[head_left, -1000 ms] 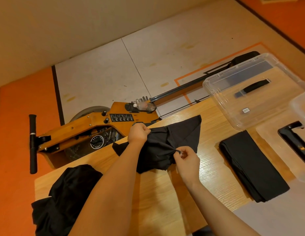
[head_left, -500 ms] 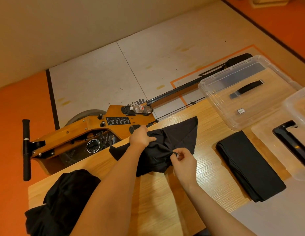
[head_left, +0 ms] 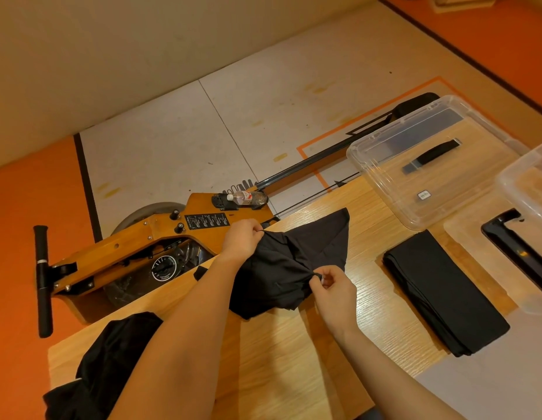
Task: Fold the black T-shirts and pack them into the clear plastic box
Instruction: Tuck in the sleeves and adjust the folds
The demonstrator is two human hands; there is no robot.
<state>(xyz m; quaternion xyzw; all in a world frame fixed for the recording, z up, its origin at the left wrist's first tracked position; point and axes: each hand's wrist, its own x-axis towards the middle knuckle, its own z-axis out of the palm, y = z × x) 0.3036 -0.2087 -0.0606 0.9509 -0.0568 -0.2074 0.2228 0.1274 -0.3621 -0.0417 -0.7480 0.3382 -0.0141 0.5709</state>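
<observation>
The black T-shirt is lying bunched on the wooden table, being straightened for folding. The left hand is clenching its far edge; the right hand is pinching its near edge. Next, spreading it flat is required.

A crumpled T-shirt lies at the counter's far edge, mid-length. A folded T-shirt lies right of it, near the box lid at the far right corner. A T-shirt heap overhangs the left corner. A rowing machine stands on the floor behind the counter.
</observation>
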